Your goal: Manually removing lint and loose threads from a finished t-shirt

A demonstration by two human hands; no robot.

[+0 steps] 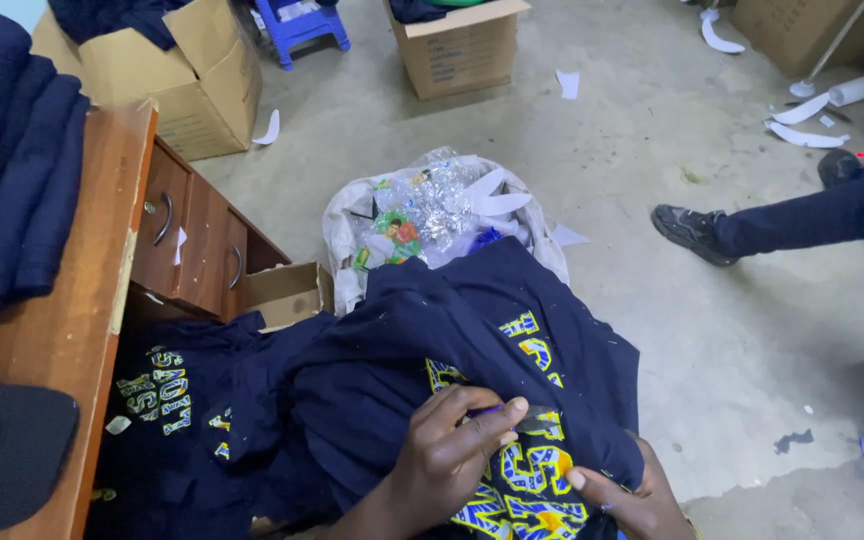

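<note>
Over concrete floor (752, 330), left hand (447, 450) pinches a small tool (537, 420); right hand (632, 500) grips the navy shirt (452, 330).

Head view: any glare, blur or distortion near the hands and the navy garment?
Head view: soft, even indoor light, only faint shadows on the concrete floor; wide-angle bowing at the edges; glare on the crinkled plastic in the waste bag; left hand and the small tool it holds slightly soft; right hand cut off by the frame; navy garment dark, folds hard to read.
</note>
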